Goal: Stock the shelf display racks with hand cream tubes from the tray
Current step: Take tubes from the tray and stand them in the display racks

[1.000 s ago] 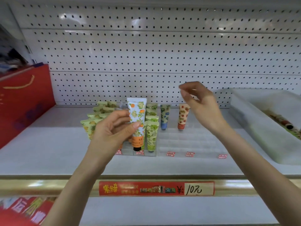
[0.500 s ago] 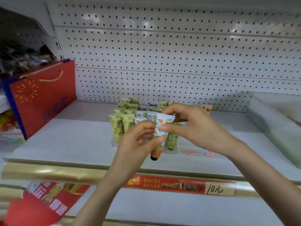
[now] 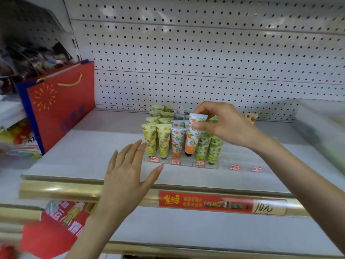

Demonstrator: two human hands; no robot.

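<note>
Glossy gold shelf rail [image 3: 61, 189], clear plastic rack [image 3: 183, 162]

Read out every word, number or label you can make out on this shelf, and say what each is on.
"10元": handwritten on the white price tag in the shelf edge.
Red shelf-edge label: Chinese characters, too blurred to read.
Small red tags on the clear display rack: too small.
Red gift bag: bluish marks, blurred.
Red banner below: white Chinese characters, blurred.
Orange-print hand cream tube: no legible print.

L hand [image 3: 128, 176] let go of tube [image 3: 194, 136]; R hand [image 3: 227, 126] has it.
</note>
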